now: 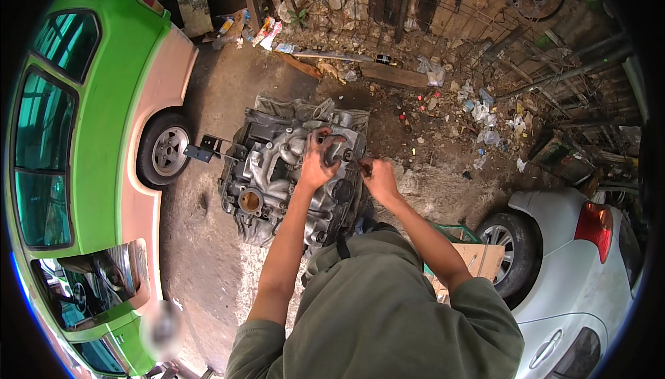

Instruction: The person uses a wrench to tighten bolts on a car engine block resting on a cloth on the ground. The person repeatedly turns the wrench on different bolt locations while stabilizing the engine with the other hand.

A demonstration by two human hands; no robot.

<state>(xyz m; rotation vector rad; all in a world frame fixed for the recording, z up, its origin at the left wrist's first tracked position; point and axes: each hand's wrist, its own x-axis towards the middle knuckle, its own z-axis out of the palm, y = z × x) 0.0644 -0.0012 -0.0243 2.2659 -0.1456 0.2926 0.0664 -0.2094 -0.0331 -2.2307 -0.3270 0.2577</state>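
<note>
A greasy car engine lies in front of me, its metal intake pipes and a round brassy throttle opening facing up. My left hand is over the engine's right part, thumb and fingers curved apart on either side of a dark area by the grey cover. Any grip there is hard to make out. At the engine's right edge, my right hand has its fingertips pinched together, close to the cover's side. Whatever sits between those fingertips is too small to name.
A green and pink car stands at the left, with a black bracket between its wheel and the engine. A silver car is at the lower right, beside a wooden board. Litter and scrap wood lie along the far wall.
</note>
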